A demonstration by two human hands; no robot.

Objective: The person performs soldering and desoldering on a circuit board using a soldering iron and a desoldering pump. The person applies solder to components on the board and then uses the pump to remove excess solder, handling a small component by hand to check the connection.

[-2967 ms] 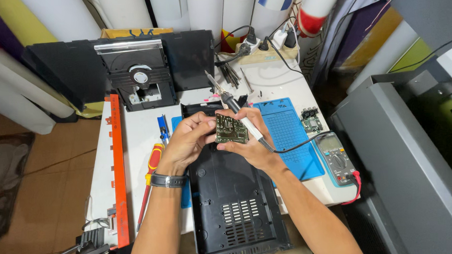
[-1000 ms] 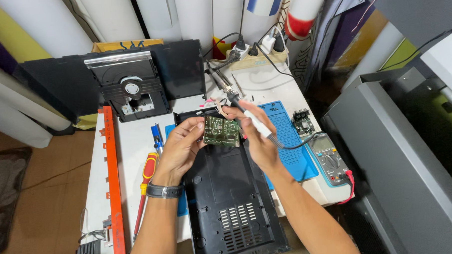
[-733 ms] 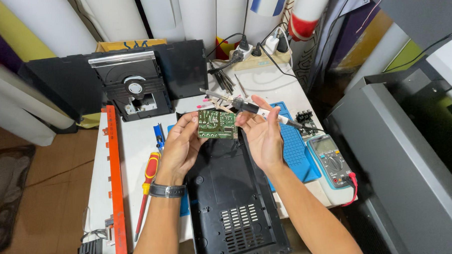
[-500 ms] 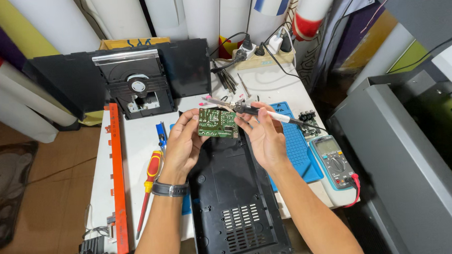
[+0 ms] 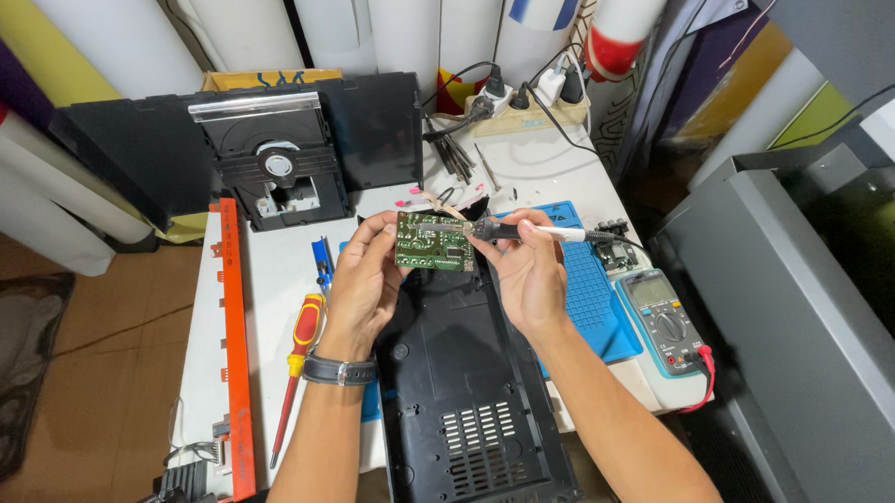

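Two hands work: the left hand [image 5: 364, 284] grips the board [image 5: 433, 242]; the right hand [image 5: 528, 271] clasps an iron [image 5: 526, 233], lying crosswise, tip pointing left.

Matt black plastic casing [image 5: 463, 400]

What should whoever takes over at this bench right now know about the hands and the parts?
Left hand holds the green circuit board by its left edge, raised above the black casing.
Right hand grips the soldering iron, tip at the board's right side.
Casing lies open on the white table; the board is out of it.
Multimeter sits right of the blue mat; red-and-yellow screwdriver lies to the left.
Whether any joint is finished cannot be told. Board not yet back in the casing.
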